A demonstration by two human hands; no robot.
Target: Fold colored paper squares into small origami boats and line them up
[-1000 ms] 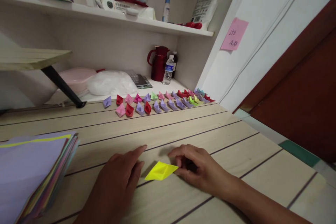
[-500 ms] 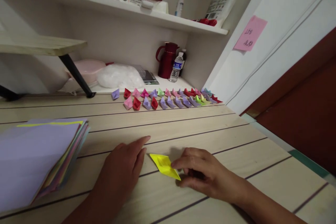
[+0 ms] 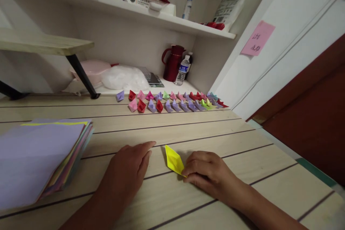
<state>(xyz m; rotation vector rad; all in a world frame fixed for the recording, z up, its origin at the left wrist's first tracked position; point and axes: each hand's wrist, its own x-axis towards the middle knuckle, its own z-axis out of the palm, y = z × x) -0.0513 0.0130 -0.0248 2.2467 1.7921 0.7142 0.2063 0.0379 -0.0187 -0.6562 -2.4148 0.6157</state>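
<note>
While my right hand (image 3: 207,176) pinches its near tip, the yellow boat (image 3: 174,160) lies with its long axis running away and leftward.
My left hand (image 3: 126,172) rests flat and open on the table (image 3: 215,140) just left of the boat, not touching it. The paper stack (image 3: 40,154) sits farther left, and small boats (image 3: 172,102) stand in rows well beyond.

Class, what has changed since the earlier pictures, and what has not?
The right hand has swung the yellow folded paper from lying crosswise to pointing away, its fingers pinching the near end. The left hand stays flat beside it; the paper stack and rows of folded boats are unmoved.
</note>
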